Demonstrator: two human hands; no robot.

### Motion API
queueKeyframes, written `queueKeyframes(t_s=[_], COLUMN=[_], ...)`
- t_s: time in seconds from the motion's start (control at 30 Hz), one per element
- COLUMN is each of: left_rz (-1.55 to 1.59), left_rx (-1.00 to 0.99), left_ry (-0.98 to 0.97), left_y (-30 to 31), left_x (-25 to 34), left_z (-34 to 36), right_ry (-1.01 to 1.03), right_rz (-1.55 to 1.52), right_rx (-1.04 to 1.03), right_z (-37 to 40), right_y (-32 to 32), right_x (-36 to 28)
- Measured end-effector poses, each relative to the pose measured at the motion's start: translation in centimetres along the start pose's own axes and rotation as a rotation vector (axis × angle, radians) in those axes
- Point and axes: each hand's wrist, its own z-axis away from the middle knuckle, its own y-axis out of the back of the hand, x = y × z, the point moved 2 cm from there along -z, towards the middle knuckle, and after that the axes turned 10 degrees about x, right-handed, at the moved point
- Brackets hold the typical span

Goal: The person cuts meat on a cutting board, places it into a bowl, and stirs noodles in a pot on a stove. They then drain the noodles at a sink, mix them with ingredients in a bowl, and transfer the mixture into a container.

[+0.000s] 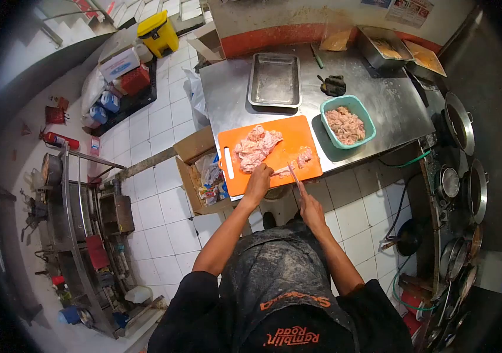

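An orange cutting board (295,128) lies at the table's front edge, with a pile of raw pale-pink meat (257,145) on its left half. My right hand (311,210) is closed around the handle of a knife (293,175), whose blade points away from me over the board. My left hand (258,181) is closed at the near side of the board, its fingertips on a strip of raw meat (282,172) beside the blade. Small cut pieces of meat (304,156) lie to the right of the blade. Right of the board stands a turquoise tub (325,120) holding chopped meat.
Behind the board is a metal tray (275,80) on the steel table (227,79). A dark cloth-like item (333,85) and a green-handled tool (317,56) lie near the wall. Below, left, stands a cardboard box (187,179) with plastic bags; pans (479,191) line the right side.
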Motion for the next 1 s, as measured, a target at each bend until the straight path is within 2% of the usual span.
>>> queueKeyframes(t_s=[0.23,0.3,0.37,0.6,0.8,0.87,1.0], left_rz=[-0.198,-0.148,-0.117,0.064,0.103,0.091,0.052], left_rx=[0.047,0.053,0.017,-0.049,-0.028,-0.034,-0.069], left_ry=[-0.002,-0.041,-0.054,-0.058,-0.082,-0.098,-0.080], left_y=[1.8,1.2,0.1,-2.7,-2.6,-2.6,-2.7], left_x=[1.9,2.8,3.3,2.4,2.4,2.5,2.5], left_z=[-0.5,-1.1,-1.7,-1.5,-1.2,-1.5,-1.2], right_ry=[0.037,0.054,0.038,0.059,0.057,0.123,0.086], right_rz=[0.053,0.062,0.114,0.088,0.091,0.074,0.026], right_rx=[0.064,0.068,-0.019,-0.005,-0.003,0.079,0.060], right_z=[-0.1,-0.2,-0.1,0.6,-0.5,-2.3,-2.2], right_y=[0.7,0.0,-1.2,-1.3,-2.6,-3.1,-3.7], right_x=[-1.4,-1.5,-1.0,-0.2,-0.3,-0.7,-0.8])
